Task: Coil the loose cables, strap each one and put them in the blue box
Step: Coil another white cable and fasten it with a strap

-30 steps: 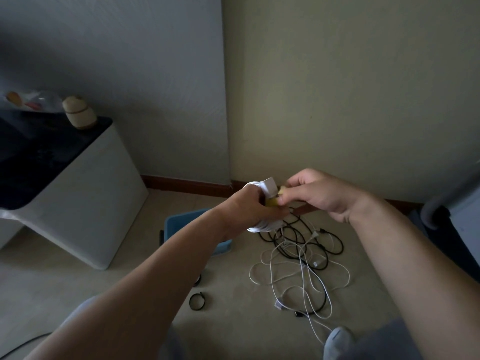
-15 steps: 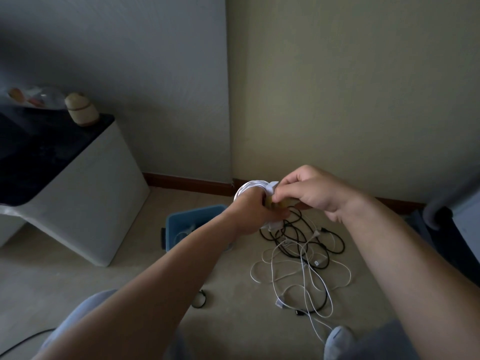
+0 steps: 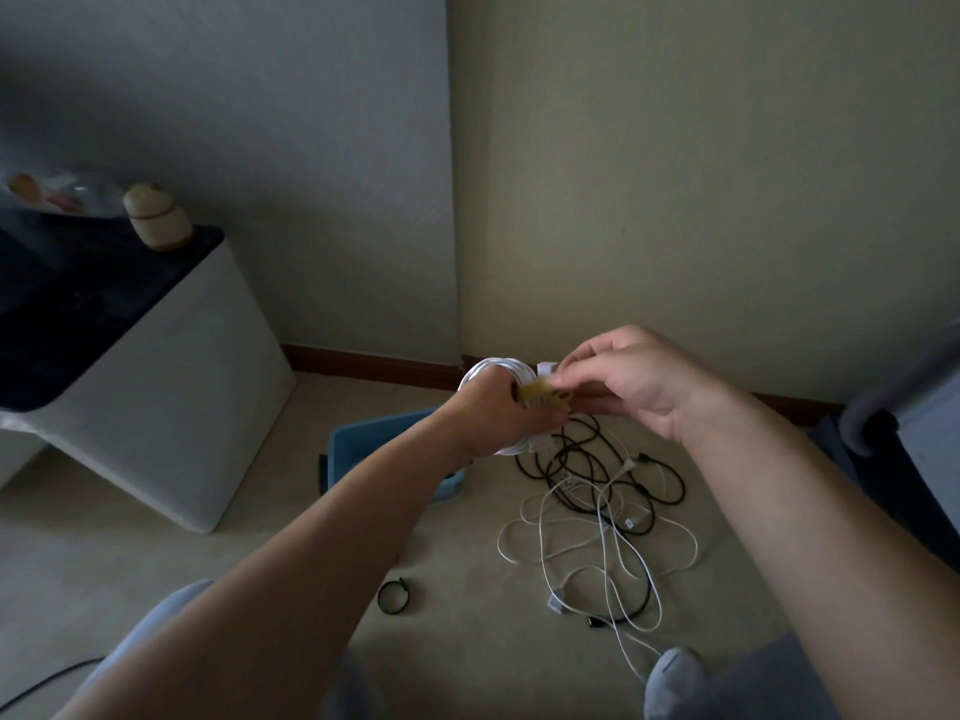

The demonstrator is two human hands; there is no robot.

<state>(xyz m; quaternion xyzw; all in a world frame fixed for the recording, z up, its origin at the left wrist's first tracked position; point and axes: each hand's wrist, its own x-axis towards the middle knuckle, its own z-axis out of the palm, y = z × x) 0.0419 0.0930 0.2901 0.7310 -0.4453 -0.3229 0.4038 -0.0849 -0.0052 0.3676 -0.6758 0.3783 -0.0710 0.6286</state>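
— Where were the grips?
— Both arms reached forward above the floor (image 3: 260,563). My left grip (image 3: 493,407) was curled round the coiled white cable (image 3: 498,367), knuckles up. My right grip (image 3: 634,376) pinched the yellow strap (image 3: 540,394) beside it, fingers bent.
— And the blue box (image 3: 374,444)?
— On the floor under my left forearm, near the loose cables (image 3: 597,501).

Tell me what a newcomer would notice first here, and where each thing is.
At centre, the left hand grips a white cable coil while the right hand pinches a yellow strap at the coil. Below them a tangle of black and white cables sprawls on the floor, with the blue box to its left.
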